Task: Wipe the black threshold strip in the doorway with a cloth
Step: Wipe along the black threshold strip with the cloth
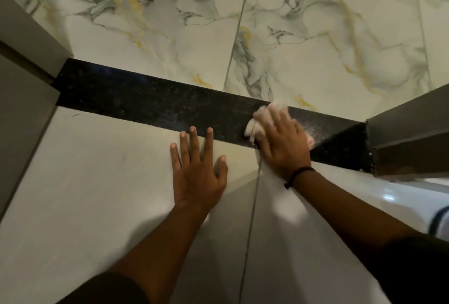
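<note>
Because the black threshold strip (150, 101) spans the whole doorway, running from the grey door frame (26, 65) at your left to the dark frame post (410, 131) at your right, you have set yourself low over it with both arms reaching forward. It lies between the veined marble tiles (303, 36) on the far side and the plain pale floor tiles (97, 170) on the near side, so it is within reach from where you are.

Your left hand (198, 170) lies flat on the pale tile just short of the strip, fingers spread apart, with the middle fingertips touching its near edge. It holds nothing; judging by the posture, it is there to take your weight while the other arm works.

Your right hand (281, 138) presses palm-down on the strip near its right end, fingers slightly apart and laid over the white cloth (255, 125), pinning it flat to the stone rather than gripping it in a fist. The cloth bunches out ahead of and to the left of the fingers. It is blurred, which suggests a stroke in progress. A pale dusty patch (308, 129) shows on the strip just right of that hand, so that corner probably still needs attention. A thin black band (300, 173) sits on your right wrist.
</note>
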